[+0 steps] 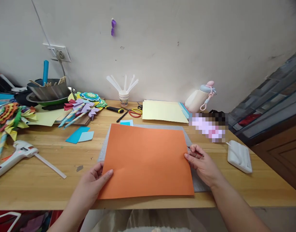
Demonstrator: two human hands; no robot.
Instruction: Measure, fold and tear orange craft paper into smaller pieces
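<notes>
Orange sheet (148, 161) of paper lies flat near the front edge of a wooden desk (41, 183), resting on a grey mat (104, 149) that shows around its left, top and right sides. The person's left hand (95, 180) grips the sheet's lower left edge, with the thumb pressed on top and the other fingers (99, 166) tucked below, closed on the paper. The right hand (202, 164) meets the sheet's right edge about halfway up. Its fingertips touch the paper, and its fingers are curled around a thin red pencil (197, 153) that points left, toward the sheet.

To the left on the desk lies a white glue gun (15, 154) with a glue stick sticking out behind it. Two blue paper scraps (79, 135) sit between the gun and the mat. Farther back are folded paper flowers (82, 108), a paper cup (124, 98) holding white sticks, scissors (134, 112) with red and yellow handles, and a pale yellow sheet (162, 111). A cream bottle (201, 96) with a pink strap stands near the wall. A small white device (239, 156) lies to the right of the right hand, well apart from it.
</notes>
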